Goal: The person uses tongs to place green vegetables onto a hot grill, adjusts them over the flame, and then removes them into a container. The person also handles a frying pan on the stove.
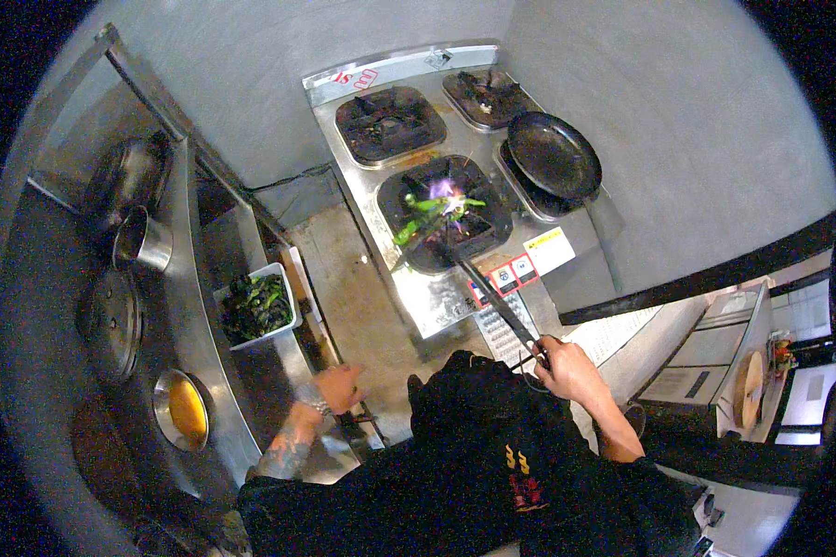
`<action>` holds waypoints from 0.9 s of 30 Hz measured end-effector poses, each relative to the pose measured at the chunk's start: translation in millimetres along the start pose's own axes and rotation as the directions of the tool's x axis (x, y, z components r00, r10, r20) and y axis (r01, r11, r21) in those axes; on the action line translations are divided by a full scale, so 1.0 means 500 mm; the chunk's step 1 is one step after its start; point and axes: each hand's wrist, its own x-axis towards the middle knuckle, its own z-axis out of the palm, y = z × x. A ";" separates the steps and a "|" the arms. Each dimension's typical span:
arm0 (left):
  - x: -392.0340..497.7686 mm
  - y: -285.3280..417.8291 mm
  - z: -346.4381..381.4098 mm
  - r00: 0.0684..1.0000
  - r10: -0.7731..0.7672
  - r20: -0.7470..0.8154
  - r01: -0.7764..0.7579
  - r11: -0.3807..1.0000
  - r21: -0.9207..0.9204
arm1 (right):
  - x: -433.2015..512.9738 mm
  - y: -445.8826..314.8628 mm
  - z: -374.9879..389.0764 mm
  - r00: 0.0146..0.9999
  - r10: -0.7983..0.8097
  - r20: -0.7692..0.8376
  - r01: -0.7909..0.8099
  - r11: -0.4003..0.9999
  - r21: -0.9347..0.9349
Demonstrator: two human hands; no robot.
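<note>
In my right hand (564, 367) I grip the handle end of long dark metal tongs (498, 299). They reach over the front edge of the gas stove, with their tips by the near-left burner (484, 240). Long green peppers (428, 207) lie over this burner, and a purple-orange flame (448, 195) rises among them. Whether the tongs pinch a pepper cannot be made out. My left hand (338, 390), blurred, is beside the front edge of the steel counter. Near it on the counter stands a white plastic tub (294, 296) holding dark, charred green peppers (254, 306).
A black frying pan (556, 154) tilts on the right burner. Two rear burners (390, 125) sit behind. On the left counter are a steel bowl of orange liquid (187, 411), a metal pot (155, 244) and a round lid (122, 324). A grey wall (697, 139) borders the stove.
</note>
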 end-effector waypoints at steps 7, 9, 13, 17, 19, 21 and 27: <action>-0.004 0.013 -0.005 0.999 -0.033 0.018 0.033 0.999 0.024 | -0.030 -0.037 -0.060 0.999 0.020 0.032 -0.022 0.997 0.068; 0.000 0.008 -0.002 1.000 -0.012 0.008 0.012 0.999 0.037 | -0.038 -0.038 -0.074 0.999 -0.002 0.042 0.000 0.999 0.050; -0.002 -0.002 0.005 1.000 0.008 -0.001 -0.008 0.998 0.067 | -0.048 -0.021 -0.077 0.998 0.032 0.062 -0.044 0.979 0.201; -0.005 -0.001 0.004 0.997 0.055 -0.053 -0.053 0.997 0.049 | -0.041 -0.004 -0.049 0.995 0.099 0.002 -0.087 0.864 0.496; -0.006 0.003 0.000 1.000 0.013 -0.004 -0.013 0.998 0.066 | -0.035 -0.001 -0.038 0.992 0.091 0.087 -0.125 0.669 0.733; -0.006 0.005 -0.003 1.000 -0.005 0.019 0.004 0.998 0.067 | -0.034 0.004 -0.038 0.953 0.144 0.266 -0.302 0.395 0.868; 0.001 0.000 -0.004 1.000 0.001 0.022 -0.001 1.000 0.026 | 0.011 0.007 -0.022 0.958 0.174 0.228 -0.269 0.269 0.925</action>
